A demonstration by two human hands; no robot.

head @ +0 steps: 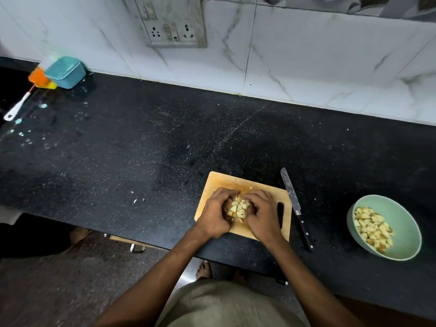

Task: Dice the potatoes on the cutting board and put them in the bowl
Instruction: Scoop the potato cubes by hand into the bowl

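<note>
A pile of diced potato pieces (238, 208) lies on the wooden cutting board (226, 180). My left hand (215, 213) and my right hand (262, 214) are cupped around the pile from both sides, fingers curled against the pieces. A black-handled knife (296, 207) lies on the counter just right of the board, blade pointing away from me. Farther right stands a pale green bowl (405, 223) holding several diced potato pieces (372, 226).
The black stone counter (141, 142) runs along a white tiled wall with a socket panel (172, 24). At the far left sit a teal lidded box (66, 72) and an orange brush with a white handle (26, 95). The counter's front edge is close to my body.
</note>
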